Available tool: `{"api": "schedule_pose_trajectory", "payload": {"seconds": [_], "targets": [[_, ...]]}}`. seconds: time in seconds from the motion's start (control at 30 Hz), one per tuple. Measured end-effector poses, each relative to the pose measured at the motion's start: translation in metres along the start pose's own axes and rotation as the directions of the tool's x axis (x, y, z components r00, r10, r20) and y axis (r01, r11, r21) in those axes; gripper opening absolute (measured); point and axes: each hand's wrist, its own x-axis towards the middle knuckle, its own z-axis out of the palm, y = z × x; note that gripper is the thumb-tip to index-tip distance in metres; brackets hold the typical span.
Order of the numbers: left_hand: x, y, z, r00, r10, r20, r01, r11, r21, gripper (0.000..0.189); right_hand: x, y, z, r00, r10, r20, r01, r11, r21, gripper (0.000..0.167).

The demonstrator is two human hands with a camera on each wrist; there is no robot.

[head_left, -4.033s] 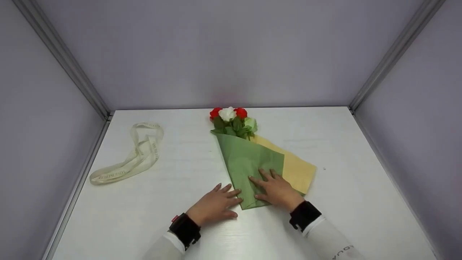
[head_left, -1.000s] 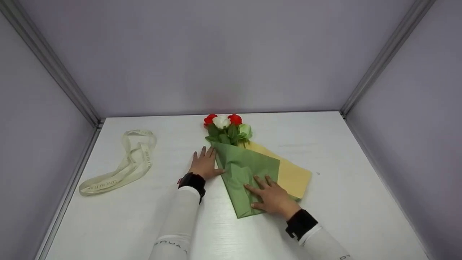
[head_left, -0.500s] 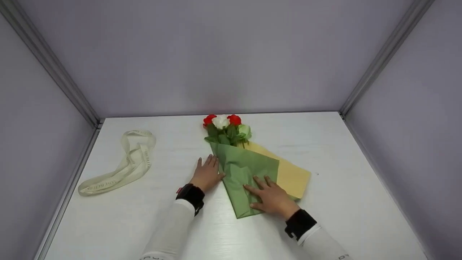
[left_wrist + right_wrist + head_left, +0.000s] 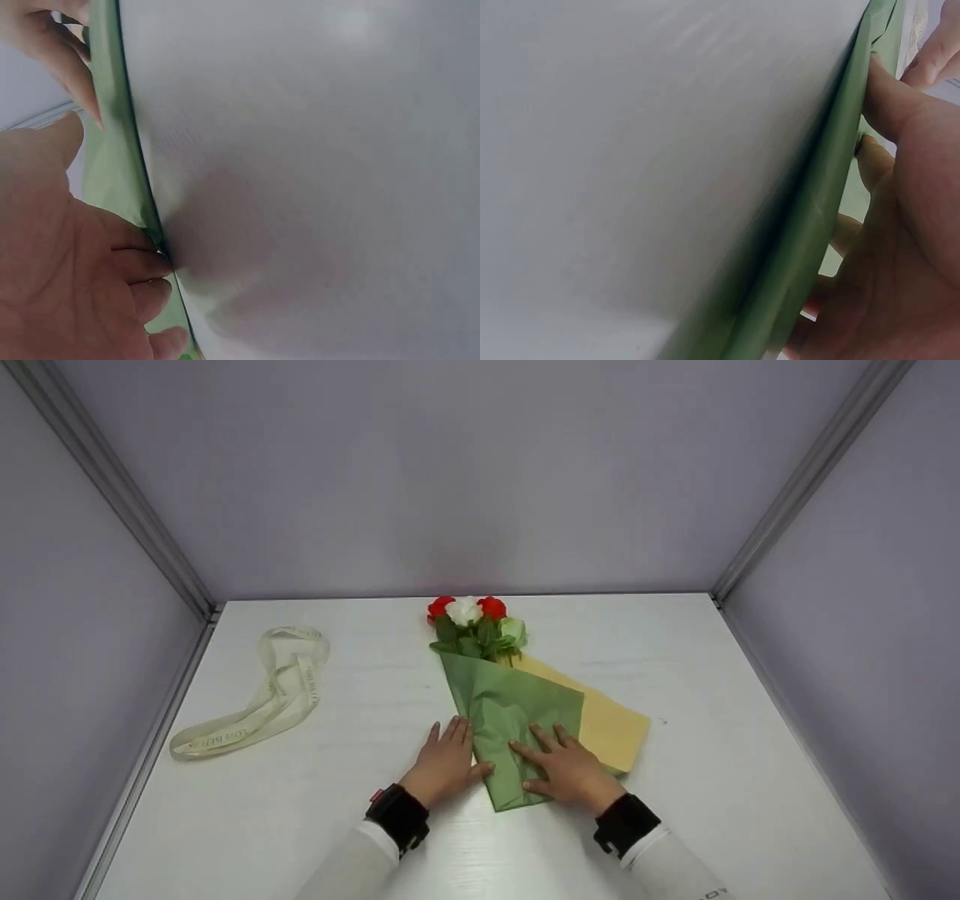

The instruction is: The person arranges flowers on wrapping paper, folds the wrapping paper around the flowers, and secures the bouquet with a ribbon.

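In the head view, a bouquet of red, white and pale green roses [image 4: 464, 612] lies on the table, its stems covered by green wrapping paper [image 4: 517, 697]. A yellow layer of paper [image 4: 611, 727] sticks out to the right. My left hand [image 4: 444, 765] lies along the paper's left edge, fingers extended and fingertips touching it. With fingers spread, my right hand [image 4: 574, 772] rests on the lower right of the green paper. The left wrist view has the left fingers [image 4: 142, 266] against the paper's edge; the right wrist view has the right palm [image 4: 922, 232] beside a raised paper fold.
A cream ribbon [image 4: 292, 701] with printed lettering lies loosely looped on the left of the white table [image 4: 712, 810]. Grey-white walls [image 4: 465, 472] enclose the table at the back and both sides.
My left hand reached up beside the paper's left edge, then slid back down along it towards me. The green paper's front became creased. My right hand stays pressed in nearly the same place.
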Motion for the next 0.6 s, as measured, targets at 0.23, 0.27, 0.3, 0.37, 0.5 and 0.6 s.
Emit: {"api": "schedule_pose_trajectory", "payload": {"seconds": [0.23,0.27,0.3,0.37,0.5,0.6], "targets": [[-0.006,0.001,0.001,0.999,0.041,-0.021,-0.040,0.999,0.018,0.082,0.002,-0.003,-0.004,0.999,0.040,0.007,-0.040,0.998,0.039,0.067],[-0.006,0.001,0.002,0.999,0.040,-0.015,-0.040,0.999,0.017,0.082,0.002,-0.004,-0.005,0.999,0.049,0.007,-0.049,0.998,0.047,0.067],[-0.005,0.000,0.003,0.999,0.039,-0.010,-0.038,0.999,0.016,0.082,0.003,-0.004,-0.005,0.999,0.054,0.004,-0.054,0.997,0.052,0.067],[-0.005,0.000,0.004,0.999,0.037,0.001,-0.037,0.999,0.008,0.082,0.003,-0.006,-0.005,0.998,0.061,0.004,-0.061,0.997,0.052,0.067],[-0.007,0.003,0.007,0.998,0.054,0.014,-0.054,0.999,0.000,0.084,0.003,-0.005,-0.003,0.998,0.065,0.020,-0.065,0.998,0.021,0.066],[-0.013,0.009,0.009,0.997,0.077,0.029,-0.076,0.997,-0.020,0.085,0.002,-0.005,-0.001,0.998,0.065,0.026,-0.065,0.998,0.006,0.066]]}}
